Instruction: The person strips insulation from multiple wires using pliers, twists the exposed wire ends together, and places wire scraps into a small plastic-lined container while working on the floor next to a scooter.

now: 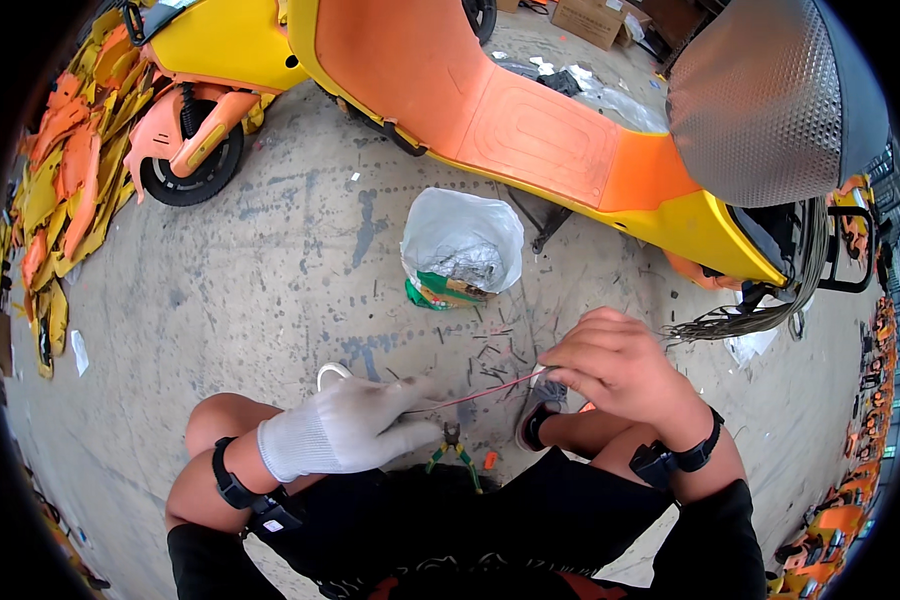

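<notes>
A thin reddish wire stretches taut between my two hands. My left hand, in a white knit glove, is closed on its left end. My bare right hand pinches the other end between thumb and fingers. Just below the wire, a pair of pliers with green and yellow handles points away from me, near an orange scrap. Ahead of my hands stands an open sack with a whitish plastic liner and something silvery inside. Short dark wire pieces lie scattered on the floor between.
An orange and yellow scooter spans the far side, with a grey bundle of wires hanging off its right end. Another scooter's front wheel and piled body panels are at left. A cardboard box sits far back.
</notes>
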Motion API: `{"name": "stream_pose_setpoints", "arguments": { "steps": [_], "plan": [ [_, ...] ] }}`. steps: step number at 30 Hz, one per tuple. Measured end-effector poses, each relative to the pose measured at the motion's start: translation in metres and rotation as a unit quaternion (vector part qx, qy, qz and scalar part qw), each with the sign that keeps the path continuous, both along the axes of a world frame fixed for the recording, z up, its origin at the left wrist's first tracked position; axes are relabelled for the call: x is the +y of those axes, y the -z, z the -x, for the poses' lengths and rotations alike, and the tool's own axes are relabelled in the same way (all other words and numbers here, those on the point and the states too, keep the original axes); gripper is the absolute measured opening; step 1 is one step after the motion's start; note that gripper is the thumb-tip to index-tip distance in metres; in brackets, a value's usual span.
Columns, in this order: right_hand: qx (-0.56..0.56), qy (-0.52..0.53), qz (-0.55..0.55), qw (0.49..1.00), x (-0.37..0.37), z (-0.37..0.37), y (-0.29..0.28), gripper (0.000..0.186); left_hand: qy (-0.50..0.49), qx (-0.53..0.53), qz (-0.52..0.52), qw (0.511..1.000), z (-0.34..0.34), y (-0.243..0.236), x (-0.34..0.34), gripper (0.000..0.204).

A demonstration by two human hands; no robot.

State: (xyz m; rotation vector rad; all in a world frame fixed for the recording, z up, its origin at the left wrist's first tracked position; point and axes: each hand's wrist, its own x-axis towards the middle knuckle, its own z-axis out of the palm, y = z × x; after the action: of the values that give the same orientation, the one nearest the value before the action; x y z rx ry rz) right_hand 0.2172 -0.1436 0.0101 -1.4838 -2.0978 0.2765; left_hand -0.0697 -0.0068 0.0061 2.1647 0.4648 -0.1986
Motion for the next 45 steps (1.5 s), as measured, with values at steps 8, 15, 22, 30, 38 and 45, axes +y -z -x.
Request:
{"name": "stream_pose_setpoints", "arguments": {
  "steps": [8,15,22,30,38,45],
  "plan": [
    [0.041,0.040,0.055,0.997,0.011,0.011,0.002,0.020,-0.066,-0.110,0.065,0.990,-0.013,0.008,-0.002,0.022],
    [0.056,0.065,0.032,0.996,0.008,-0.005,0.002,0.016,-0.151,-0.056,0.100,0.982,-0.007,0.008,0.003,0.022],
    [0.050,0.025,-0.007,0.998,0.008,-0.001,-0.001,0.010,-0.144,0.002,0.012,0.989,-0.016,0.000,-0.001,0.029],
    [-0.003,-0.038,-0.091,0.995,0.015,0.023,-0.004,0.023,-0.062,-0.175,-0.025,0.982,-0.030,0.005,-0.017,0.026],
    [-0.034,-0.020,-0.130,0.991,0.019,0.028,-0.012,0.021,-0.125,-0.106,0.218,0.962,-0.032,-0.003,-0.013,0.020],
    [-0.040,-0.075,-0.116,0.990,0.017,0.025,-0.013,0.016,-0.162,-0.043,0.377,0.911,-0.030,-0.006,-0.011,0.019]
  ]
}}
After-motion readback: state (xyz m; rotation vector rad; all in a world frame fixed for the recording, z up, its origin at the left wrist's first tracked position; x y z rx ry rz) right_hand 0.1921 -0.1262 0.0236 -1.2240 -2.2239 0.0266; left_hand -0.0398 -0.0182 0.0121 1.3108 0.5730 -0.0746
